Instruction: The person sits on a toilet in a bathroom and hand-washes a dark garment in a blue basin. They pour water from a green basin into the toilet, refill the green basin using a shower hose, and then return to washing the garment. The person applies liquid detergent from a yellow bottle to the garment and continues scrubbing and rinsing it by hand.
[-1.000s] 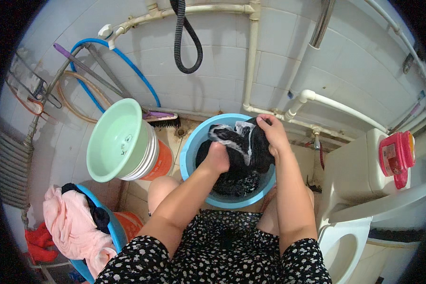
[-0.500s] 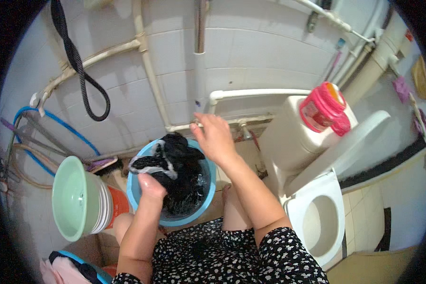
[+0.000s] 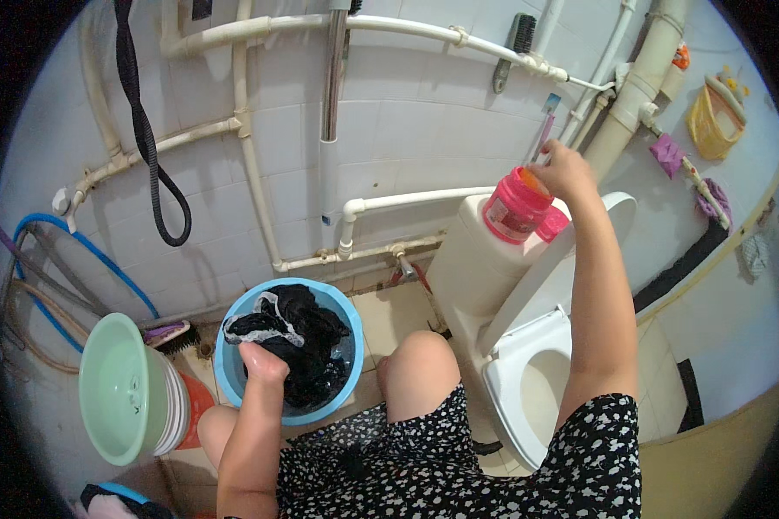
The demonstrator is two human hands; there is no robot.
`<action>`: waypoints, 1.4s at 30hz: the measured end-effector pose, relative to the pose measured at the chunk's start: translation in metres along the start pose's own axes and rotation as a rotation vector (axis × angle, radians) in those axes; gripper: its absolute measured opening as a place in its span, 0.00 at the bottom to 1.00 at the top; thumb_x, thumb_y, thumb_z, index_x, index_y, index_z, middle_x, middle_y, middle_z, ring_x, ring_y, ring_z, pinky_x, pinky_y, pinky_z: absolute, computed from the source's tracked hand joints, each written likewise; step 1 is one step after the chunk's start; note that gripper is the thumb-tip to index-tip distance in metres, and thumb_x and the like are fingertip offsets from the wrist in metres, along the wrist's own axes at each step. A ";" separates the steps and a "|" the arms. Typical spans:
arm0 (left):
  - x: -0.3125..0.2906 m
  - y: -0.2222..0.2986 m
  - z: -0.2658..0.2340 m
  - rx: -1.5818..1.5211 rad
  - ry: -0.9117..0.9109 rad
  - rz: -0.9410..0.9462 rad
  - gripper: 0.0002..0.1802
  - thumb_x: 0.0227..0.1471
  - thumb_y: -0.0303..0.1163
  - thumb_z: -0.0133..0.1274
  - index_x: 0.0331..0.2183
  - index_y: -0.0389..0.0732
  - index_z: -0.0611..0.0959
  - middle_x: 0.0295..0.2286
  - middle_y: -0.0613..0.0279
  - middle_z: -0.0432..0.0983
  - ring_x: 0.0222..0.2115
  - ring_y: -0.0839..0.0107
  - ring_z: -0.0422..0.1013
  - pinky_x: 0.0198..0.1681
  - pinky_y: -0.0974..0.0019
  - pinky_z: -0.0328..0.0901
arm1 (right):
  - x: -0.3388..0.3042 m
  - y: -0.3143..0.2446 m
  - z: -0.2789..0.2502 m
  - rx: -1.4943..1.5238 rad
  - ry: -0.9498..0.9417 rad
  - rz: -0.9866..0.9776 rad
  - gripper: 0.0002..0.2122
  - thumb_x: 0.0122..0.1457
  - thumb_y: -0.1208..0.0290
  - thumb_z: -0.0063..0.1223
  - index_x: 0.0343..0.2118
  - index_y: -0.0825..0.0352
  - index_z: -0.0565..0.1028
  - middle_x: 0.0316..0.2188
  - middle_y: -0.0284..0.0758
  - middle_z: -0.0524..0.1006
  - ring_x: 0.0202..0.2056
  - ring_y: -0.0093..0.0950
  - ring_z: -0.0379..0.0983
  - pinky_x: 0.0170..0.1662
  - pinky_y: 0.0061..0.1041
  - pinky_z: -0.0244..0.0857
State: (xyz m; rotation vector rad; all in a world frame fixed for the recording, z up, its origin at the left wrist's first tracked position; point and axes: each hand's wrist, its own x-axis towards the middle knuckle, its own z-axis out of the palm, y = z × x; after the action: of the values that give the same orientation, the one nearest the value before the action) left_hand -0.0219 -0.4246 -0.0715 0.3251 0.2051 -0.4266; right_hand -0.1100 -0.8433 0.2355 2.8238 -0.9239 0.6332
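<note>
A light blue basin [image 3: 350, 324] on the floor holds a heap of wet black clothing [image 3: 320, 324] in dark, slightly sudsy water. My left hand [image 3: 264, 362] grips a black garment [image 3: 260, 327] with pale grey-white trim at the near left of the heap; its fingers are partly hidden in the cloth. At the right, on the toilet tank, stands a pink-red plastic jar [image 3: 515, 212] with orange showing inside its mouth. My right hand [image 3: 569, 173] is at the jar's mouth, fingers closed together, what they hold too small to make out. A pink lid [image 3: 552, 225] lies beside the jar.
The white toilet [image 3: 506, 381] stands right of my knee with its lid raised. Left of the basin are a pale green basin [image 3: 104, 389], nested with others, and a purple-backed scrub brush [image 3: 166, 333]. White pipes [image 3: 424, 199] and a dark hanging hose [image 3: 147, 147] line the wall.
My right hand has moved from above the basin, right and away, to the mouth of the jar. My left hand stays on the garment. The view has shifted toward the right.
</note>
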 end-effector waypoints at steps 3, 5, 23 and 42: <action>-0.001 -0.002 0.009 0.009 0.033 0.058 0.26 0.54 0.48 0.34 0.46 0.42 0.74 0.47 0.58 0.69 0.47 0.56 0.64 0.54 0.53 0.55 | 0.023 0.013 0.019 -0.084 -0.172 0.010 0.23 0.45 0.57 0.56 0.43 0.64 0.72 0.40 0.43 0.75 0.43 0.39 0.72 0.45 0.33 0.65; -0.004 -0.006 0.017 0.002 0.017 0.076 0.25 0.55 0.48 0.33 0.46 0.43 0.74 0.47 0.58 0.69 0.47 0.56 0.64 0.54 0.52 0.55 | 0.033 0.019 0.032 -0.069 -0.269 0.013 0.23 0.45 0.58 0.55 0.43 0.64 0.72 0.41 0.45 0.75 0.44 0.39 0.71 0.45 0.34 0.65; 0.010 0.000 0.008 -0.084 -0.059 0.007 0.30 0.55 0.51 0.29 0.47 0.41 0.73 0.48 0.53 0.67 0.49 0.52 0.62 0.56 0.48 0.53 | 0.044 0.015 -0.002 0.203 -0.382 0.182 0.33 0.39 0.69 0.64 0.53 0.65 0.66 0.42 0.44 0.73 0.39 0.36 0.73 0.40 0.30 0.68; -0.016 0.004 0.037 -0.167 -0.033 -0.050 0.28 0.55 0.54 0.35 0.45 0.43 0.74 0.44 0.58 0.71 0.45 0.58 0.66 0.52 0.54 0.58 | -0.125 -0.218 0.094 1.552 -0.886 0.150 0.13 0.53 0.65 0.56 0.42 0.60 0.74 0.36 0.29 0.76 0.36 0.22 0.72 0.38 0.22 0.65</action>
State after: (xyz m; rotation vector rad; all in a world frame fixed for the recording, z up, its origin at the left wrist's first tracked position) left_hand -0.0295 -0.4279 -0.0324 0.1486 0.2153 -0.4611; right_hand -0.0406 -0.6200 0.1041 4.6797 -0.8983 -0.1370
